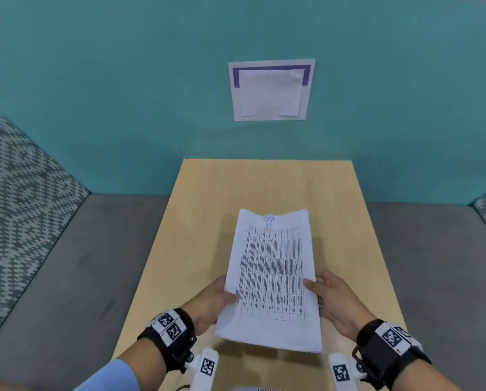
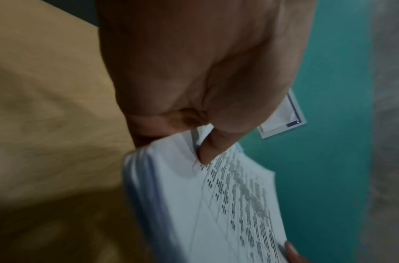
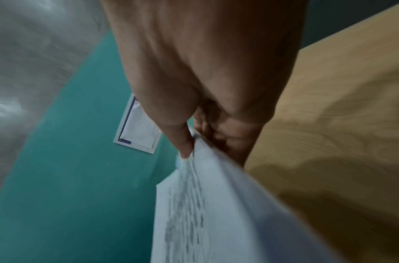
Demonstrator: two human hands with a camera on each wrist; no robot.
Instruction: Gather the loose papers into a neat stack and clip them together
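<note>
A stack of white papers point(image 1: 270, 277) printed with a table is held above the wooden table point(image 1: 202, 210). A small binder clip point(image 1: 269, 220) sits on the stack's far edge. My left hand point(image 1: 213, 301) pinches the stack's left side, thumb on top, fingers under it. My right hand point(image 1: 329, 300) pinches the right side in the same way. The left wrist view shows the left thumb point(image 2: 210, 151) pressed on the papers point(image 2: 205, 204). In the right wrist view the right thumb point(image 3: 182, 140) lies on the papers point(image 3: 212, 213), with the other fingers beneath.
The table's far edge meets a teal wall point(image 1: 123, 94) carrying a framed white sheet point(image 1: 271, 90). Grey seat cushions point(image 1: 67, 277) flank the table on both sides, with patterned backrests point(image 1: 16, 193) beyond them.
</note>
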